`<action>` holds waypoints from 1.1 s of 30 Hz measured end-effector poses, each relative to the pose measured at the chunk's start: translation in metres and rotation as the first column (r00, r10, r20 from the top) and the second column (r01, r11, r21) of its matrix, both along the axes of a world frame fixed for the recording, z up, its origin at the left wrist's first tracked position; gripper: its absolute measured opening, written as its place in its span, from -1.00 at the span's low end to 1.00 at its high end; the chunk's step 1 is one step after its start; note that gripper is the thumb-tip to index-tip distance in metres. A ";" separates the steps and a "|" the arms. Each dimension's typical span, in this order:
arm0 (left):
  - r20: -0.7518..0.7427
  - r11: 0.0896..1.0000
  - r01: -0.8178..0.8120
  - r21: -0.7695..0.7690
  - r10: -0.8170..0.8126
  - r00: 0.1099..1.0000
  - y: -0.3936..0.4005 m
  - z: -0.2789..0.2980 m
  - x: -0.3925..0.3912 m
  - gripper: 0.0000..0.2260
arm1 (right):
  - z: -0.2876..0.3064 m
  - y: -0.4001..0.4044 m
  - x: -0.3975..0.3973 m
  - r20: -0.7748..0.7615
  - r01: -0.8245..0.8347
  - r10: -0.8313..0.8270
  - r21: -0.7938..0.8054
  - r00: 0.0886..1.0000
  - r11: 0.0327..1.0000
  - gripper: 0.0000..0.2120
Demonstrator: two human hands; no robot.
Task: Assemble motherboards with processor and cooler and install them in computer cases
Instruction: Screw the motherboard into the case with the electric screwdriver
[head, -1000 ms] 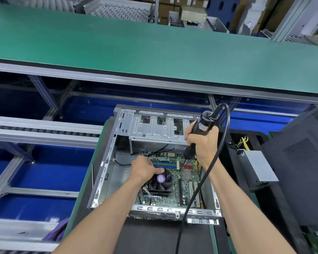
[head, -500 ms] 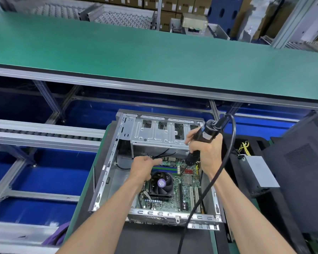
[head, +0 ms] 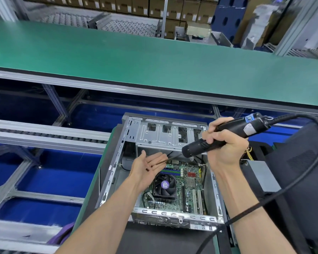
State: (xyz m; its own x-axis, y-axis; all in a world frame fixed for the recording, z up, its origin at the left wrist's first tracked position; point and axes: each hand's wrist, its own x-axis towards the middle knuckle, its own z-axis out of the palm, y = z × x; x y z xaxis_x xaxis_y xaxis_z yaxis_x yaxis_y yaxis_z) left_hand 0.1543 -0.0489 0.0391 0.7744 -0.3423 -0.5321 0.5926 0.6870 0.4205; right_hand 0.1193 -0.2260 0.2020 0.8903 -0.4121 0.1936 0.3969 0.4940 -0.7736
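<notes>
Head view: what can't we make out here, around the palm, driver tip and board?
- Screws on the left hand: too small to tell type or exact count.
- Electric screwdriver bit tip: thin, whether it touches a screw is unclear.
- Motherboard top left corner: hidden by the left hand.
- Screwdriver cable: cut off at the bottom edge.

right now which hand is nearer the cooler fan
Left. The left hand lies palm up just above the cooler fan, small dark screws on its palm. The right hand grips the electric screwdriver higher, off toward the case's right side.
</notes>
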 end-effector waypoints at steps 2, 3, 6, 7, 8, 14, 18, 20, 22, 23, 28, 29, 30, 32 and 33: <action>0.011 0.999 0.005 -0.043 -0.005 1.000 0.000 0.002 0.000 -0.40 | -0.002 0.007 0.000 -0.007 -0.009 0.009 0.022 1.000 1.000 -0.77; 0.018 0.998 0.010 -0.058 -0.009 1.000 -0.001 0.003 -0.001 -0.41 | -0.003 0.010 0.000 -0.007 -0.013 0.013 0.029 1.000 1.000 -0.77; 0.042 0.996 0.023 -0.087 -0.019 0.999 -0.002 0.006 -0.003 -0.42 | -0.007 0.012 0.000 -0.013 -0.009 0.010 0.038 1.000 0.999 -0.78; 0.046 0.996 0.026 -0.086 -0.022 0.999 -0.002 0.007 -0.003 -0.44 | -0.008 0.012 0.000 -0.015 -0.007 0.008 0.035 1.000 0.999 -0.78; 0.050 0.996 0.027 -0.082 -0.023 0.999 -0.002 0.007 -0.003 -0.45 | -0.009 0.011 0.000 -0.016 -0.005 0.006 0.035 1.000 0.999 -0.78; -0.009 0.998 0.056 -0.004 -0.056 0.998 0.002 0.005 -0.004 -0.60 | -0.004 0.003 0.001 -0.015 0.020 -0.019 0.037 1.000 0.999 -0.78; -0.074 0.993 0.065 0.103 -0.057 0.996 0.001 0.002 -0.005 -0.79 | -0.002 -0.005 0.003 -0.012 0.046 -0.046 0.033 0.999 0.998 -0.80; -0.067 0.990 0.048 0.132 -0.040 0.997 -0.001 0.000 -0.005 -0.84 | -0.003 -0.008 0.003 -0.003 0.044 -0.044 0.039 0.999 0.998 -0.81; -0.060 0.989 0.027 0.148 -0.018 0.998 -0.003 -0.003 -0.004 -0.87 | -0.003 -0.010 0.003 0.007 0.044 -0.044 0.042 0.999 0.998 -0.81; -0.061 0.989 0.017 0.148 -0.008 0.998 -0.004 -0.004 -0.003 -0.88 | -0.003 -0.010 0.004 0.011 0.045 -0.045 0.046 0.999 0.998 -0.81; -0.054 0.992 0.009 0.123 -0.002 0.999 -0.005 -0.010 0.001 -0.86 | -0.004 -0.012 0.006 0.020 0.054 -0.055 0.052 0.998 0.997 -0.80; -0.052 0.993 0.006 0.119 0.000 0.999 -0.005 -0.011 0.001 -0.85 | -0.004 -0.012 0.006 0.020 0.054 -0.055 0.053 0.998 0.997 -0.80; -0.048 0.993 0.006 0.114 0.000 0.999 -0.005 -0.012 0.002 -0.84 | -0.005 -0.012 0.007 0.022 0.053 -0.054 0.053 0.998 0.997 -0.80; -0.035 0.995 0.010 0.101 -0.007 0.999 -0.003 -0.013 0.002 -0.79 | -0.005 -0.012 0.007 0.028 0.053 -0.054 0.051 0.998 0.997 -0.79; -0.028 0.995 0.013 0.094 -0.010 1.000 -0.003 -0.014 0.002 -0.75 | -0.005 -0.012 0.008 0.031 0.054 -0.055 0.049 0.998 0.997 -0.77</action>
State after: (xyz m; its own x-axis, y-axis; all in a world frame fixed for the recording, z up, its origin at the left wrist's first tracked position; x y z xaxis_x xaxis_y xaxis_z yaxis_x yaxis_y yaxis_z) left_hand 0.1558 -0.0516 0.0255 0.7551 -0.2982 -0.5838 0.6126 0.6381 0.4664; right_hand 0.1272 -0.2376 0.1969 0.8599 -0.4696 0.2002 0.4485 0.5075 -0.7357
